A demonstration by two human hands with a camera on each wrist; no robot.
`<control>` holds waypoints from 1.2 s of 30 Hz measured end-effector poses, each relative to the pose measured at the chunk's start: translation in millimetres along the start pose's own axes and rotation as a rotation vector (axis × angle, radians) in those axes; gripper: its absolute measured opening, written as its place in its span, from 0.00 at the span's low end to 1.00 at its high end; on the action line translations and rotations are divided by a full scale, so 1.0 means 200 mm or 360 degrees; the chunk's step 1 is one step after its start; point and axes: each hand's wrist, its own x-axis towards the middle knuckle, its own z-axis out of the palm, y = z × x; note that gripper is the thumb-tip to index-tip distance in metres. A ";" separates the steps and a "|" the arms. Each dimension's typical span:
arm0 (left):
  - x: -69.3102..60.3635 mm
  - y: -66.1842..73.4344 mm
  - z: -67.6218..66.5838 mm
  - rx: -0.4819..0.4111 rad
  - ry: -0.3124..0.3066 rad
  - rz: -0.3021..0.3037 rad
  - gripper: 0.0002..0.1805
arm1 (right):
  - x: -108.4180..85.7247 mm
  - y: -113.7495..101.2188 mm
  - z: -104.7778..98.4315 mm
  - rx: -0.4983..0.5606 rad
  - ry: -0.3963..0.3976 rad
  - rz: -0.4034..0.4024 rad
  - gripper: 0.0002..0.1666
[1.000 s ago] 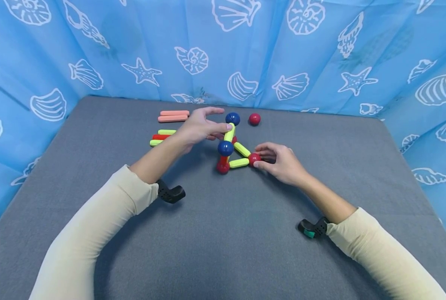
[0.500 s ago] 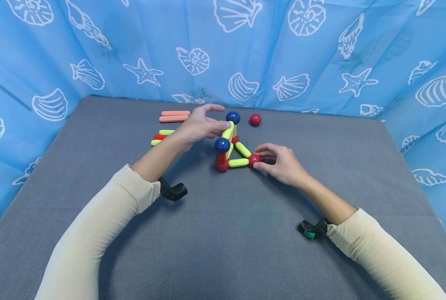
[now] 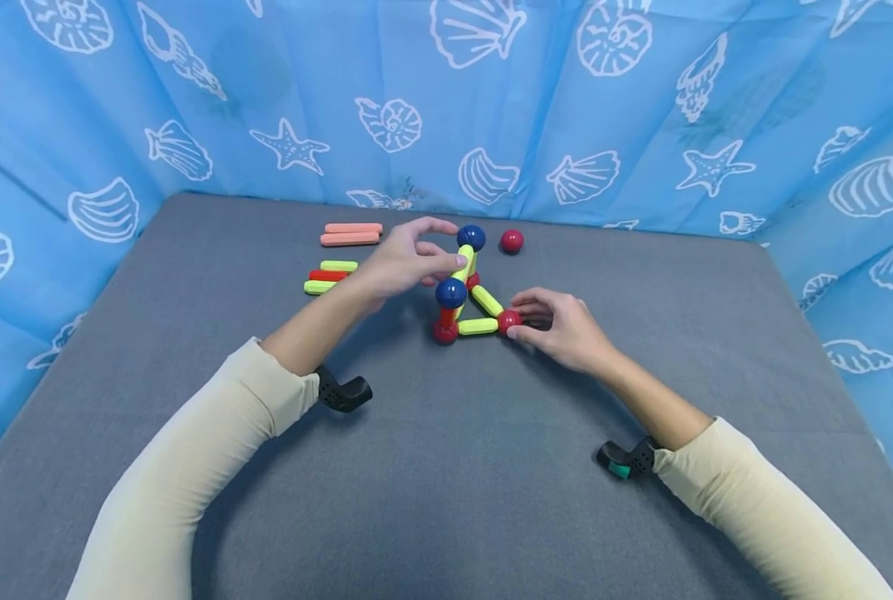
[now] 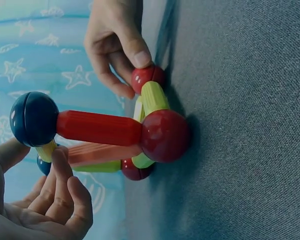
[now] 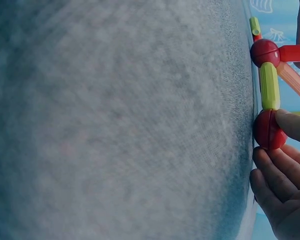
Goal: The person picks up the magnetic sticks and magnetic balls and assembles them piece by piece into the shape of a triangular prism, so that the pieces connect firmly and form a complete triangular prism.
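Observation:
A frame of rods and balls stands on the table: three red balls at its base joined by yellow-green rods, and two blue balls on top. The left hand (image 3: 408, 260) pinches the upper yellow-green rod (image 3: 464, 263) between the front blue ball (image 3: 451, 293) and the rear blue ball (image 3: 472, 237). In the left wrist view an upright red rod (image 4: 99, 127) links a blue ball (image 4: 34, 119) to a red ball (image 4: 166, 135), with a salmon rod (image 4: 102, 153) slanting behind. The right hand (image 3: 564, 328) holds the right base red ball (image 3: 509, 322) with thumb and fingers.
A loose red ball (image 3: 512, 242) lies behind the frame. Two salmon rods (image 3: 350, 239) lie at the back left, and nearer are two yellow-green rods (image 3: 320, 287) with a red rod (image 3: 328, 275) between them. A blue shell-patterned curtain (image 3: 416, 100) borders the grey table (image 3: 446, 467).
The left hand and the top rod dipped slightly left, then shifted back right, the front blue ball moving with them. The right hand keeps its hold on the red ball.

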 end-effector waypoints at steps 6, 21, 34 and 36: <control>-0.01 -0.03 -0.01 -0.0030 -0.0020 0.0025 0.27 | 0.00 0.00 0.01 -0.0012 0.0013 0.0003 0.24; -0.16 -0.27 0.05 0.0558 -0.0212 0.0132 0.41 | 0.00 0.01 0.01 -0.0005 0.0022 -0.0016 0.24; -0.12 -0.29 0.06 0.0598 -0.0010 0.0252 0.42 | -0.03 -0.02 0.01 0.0018 -0.0080 -0.0041 0.26; -0.11 -0.29 0.04 0.0571 0.0012 0.0257 0.42 | -0.03 -0.02 0.01 0.0050 -0.0137 -0.0077 0.26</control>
